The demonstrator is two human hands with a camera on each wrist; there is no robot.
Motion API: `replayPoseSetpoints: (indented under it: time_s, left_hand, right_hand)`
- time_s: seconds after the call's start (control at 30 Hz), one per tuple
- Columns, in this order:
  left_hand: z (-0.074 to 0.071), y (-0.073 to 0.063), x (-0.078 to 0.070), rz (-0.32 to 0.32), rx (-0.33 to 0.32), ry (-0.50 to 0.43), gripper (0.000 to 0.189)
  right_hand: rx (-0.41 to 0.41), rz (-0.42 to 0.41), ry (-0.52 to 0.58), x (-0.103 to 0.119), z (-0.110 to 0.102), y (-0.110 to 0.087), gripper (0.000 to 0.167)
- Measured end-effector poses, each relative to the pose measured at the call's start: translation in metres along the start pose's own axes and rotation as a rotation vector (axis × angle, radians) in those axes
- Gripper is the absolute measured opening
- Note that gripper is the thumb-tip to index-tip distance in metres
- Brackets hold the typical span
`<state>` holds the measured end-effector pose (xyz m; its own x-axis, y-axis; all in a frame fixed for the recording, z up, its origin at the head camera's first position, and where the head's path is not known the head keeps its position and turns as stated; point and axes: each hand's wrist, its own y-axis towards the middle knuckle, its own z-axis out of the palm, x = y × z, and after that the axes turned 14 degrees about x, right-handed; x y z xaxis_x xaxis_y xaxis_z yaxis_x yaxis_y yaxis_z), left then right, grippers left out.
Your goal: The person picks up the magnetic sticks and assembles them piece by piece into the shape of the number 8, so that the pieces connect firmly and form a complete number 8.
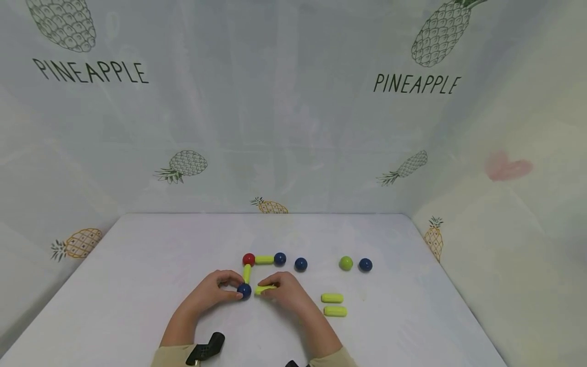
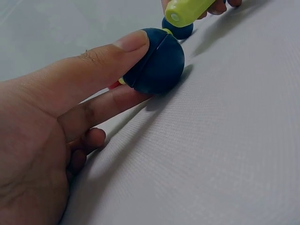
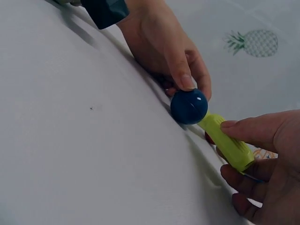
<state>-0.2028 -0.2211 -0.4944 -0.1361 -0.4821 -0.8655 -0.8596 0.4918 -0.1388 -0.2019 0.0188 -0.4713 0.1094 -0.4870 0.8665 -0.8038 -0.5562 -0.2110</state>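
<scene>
My left hand pinches a dark blue ball between thumb and fingers on the white table. A yellow-green rod joins that ball to a red ball, and from there another rod leads to a second blue ball, forming a corner. In my right hand is a loose yellow-green rod, gripped between thumb and fingers. The head view shows a small gap between its end and the pinched ball. In the left wrist view, the held blue ball has a visible seam.
Right of the joined pieces lies a loose blue ball. Farther right are a green ball and another blue ball. Two yellow-green rods lie beside my right forearm. A pineapple-print sheet hangs behind the table.
</scene>
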Motion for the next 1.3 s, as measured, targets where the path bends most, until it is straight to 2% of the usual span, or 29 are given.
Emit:
replayPoseSetpoints:
  time_s: [0.23, 0.63, 0.9, 1.3]
  left_hand:
    - [-0.001, 0.000, 0.000, 0.006, 0.015, 0.000, 0.030]
    - [0.001, -0.001, 0.003, 0.009, 0.007, 0.030, 0.032]
    - [0.000, -0.001, 0.000, 0.019, 0.016, 0.025, 0.031]
    - [-0.001, 0.000, 0.002, 0.027, 0.025, 0.019, 0.031]
  right_hand:
    - [-0.019, -0.028, 0.025, -0.002, 0.003, 0.002, 0.015]
    - [-0.076, -0.016, 0.037, -0.003, 0.011, 0.003, 0.013]
    - [-0.067, -0.014, 0.012, -0.003, 0.012, 0.003, 0.014]
    - [-0.019, -0.023, 0.009, -0.007, 0.001, -0.001, 0.022]
